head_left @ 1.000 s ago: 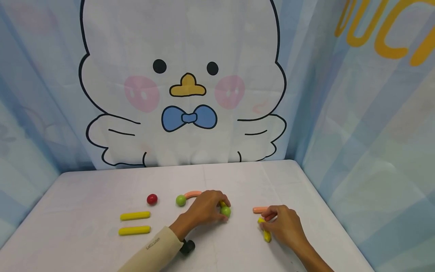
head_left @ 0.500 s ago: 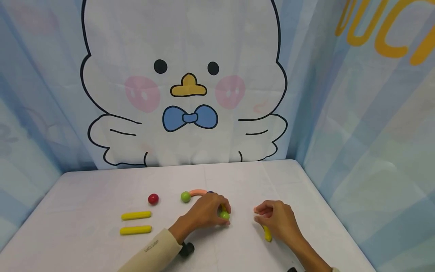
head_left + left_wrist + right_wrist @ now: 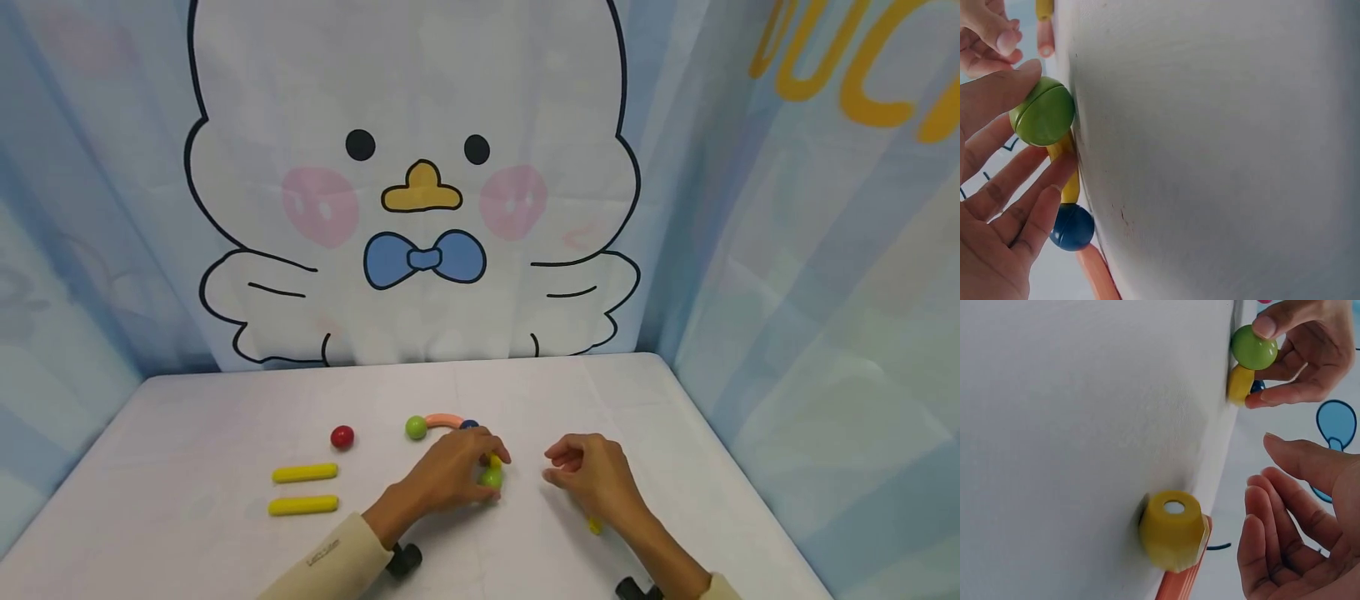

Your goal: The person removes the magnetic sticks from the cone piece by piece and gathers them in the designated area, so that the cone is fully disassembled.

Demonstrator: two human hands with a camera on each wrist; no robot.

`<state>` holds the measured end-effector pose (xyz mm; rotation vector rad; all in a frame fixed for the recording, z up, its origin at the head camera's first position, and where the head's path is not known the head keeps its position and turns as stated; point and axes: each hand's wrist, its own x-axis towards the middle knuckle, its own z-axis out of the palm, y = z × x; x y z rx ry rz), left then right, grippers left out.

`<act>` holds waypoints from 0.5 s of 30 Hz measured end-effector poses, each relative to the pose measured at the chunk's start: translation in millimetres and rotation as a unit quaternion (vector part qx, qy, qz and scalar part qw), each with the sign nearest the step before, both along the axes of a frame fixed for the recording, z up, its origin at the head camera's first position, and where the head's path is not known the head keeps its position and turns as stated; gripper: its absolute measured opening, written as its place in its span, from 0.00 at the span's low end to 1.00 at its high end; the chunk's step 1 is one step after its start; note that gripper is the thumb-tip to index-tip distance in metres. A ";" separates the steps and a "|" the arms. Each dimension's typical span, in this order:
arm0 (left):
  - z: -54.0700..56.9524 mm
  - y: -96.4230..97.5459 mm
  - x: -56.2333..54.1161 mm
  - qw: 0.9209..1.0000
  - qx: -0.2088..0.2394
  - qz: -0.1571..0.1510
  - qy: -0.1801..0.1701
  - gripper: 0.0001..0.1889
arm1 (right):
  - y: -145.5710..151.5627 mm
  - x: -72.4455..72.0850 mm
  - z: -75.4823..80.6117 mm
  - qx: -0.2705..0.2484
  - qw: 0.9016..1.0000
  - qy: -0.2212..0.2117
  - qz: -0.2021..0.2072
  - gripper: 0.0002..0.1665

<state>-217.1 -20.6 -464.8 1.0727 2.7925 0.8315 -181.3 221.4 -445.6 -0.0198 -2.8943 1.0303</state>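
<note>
Compared with a second ago, the person's right hand (image 3: 594, 475) has shifted left and a little farther, and the left end of the linked chain has moved right and far.

At the left of the white table (image 3: 217, 433), two straight, smooth yellow rods (image 3: 305, 472) lie one nearer than the other, and a shiny red ball (image 3: 342, 437) sits beyond them, apart from the chain. To their right, the chain starts with a glossy green ball (image 3: 416, 427), then a curved salmon-orange rod (image 3: 444, 420), then a dark blue ball (image 3: 1072, 227). From the blue ball a linking yellow rod (image 3: 1071, 189) comes nearer to a second green ball (image 3: 1043, 117). The left hand (image 3: 447, 472) pinches this near end, thumb on the second green ball and fingers along the linking yellow rod.

Farther right, the right hand's fingers are loosely bent, thumb well apart from them, holding nothing. Below it lies a loose yellow rod (image 3: 1171, 534), with a loose orange rod (image 3: 1182, 578) on its far side; whether these two touch is unclear.

The step in hand appears to be steadying or adjusting the chain's near end. The next move seems to call for a steady left pinch while the right hand takes a loose piece or helps at the second green ball.
</note>
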 end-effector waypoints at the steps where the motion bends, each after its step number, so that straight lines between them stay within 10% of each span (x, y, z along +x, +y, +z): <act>1: 0.2 -0.2 0.3 1.000 -0.002 0.001 0.001 0.22 | -1.2 -0.6 -0.1 -0.001 1.000 0.001 0.002 0.12; 15: 0.1 -11.1 2.1 0.998 0.048 -0.019 -0.034 0.24 | -13.5 -9.9 0.3 -0.025 0.999 0.023 0.026 0.11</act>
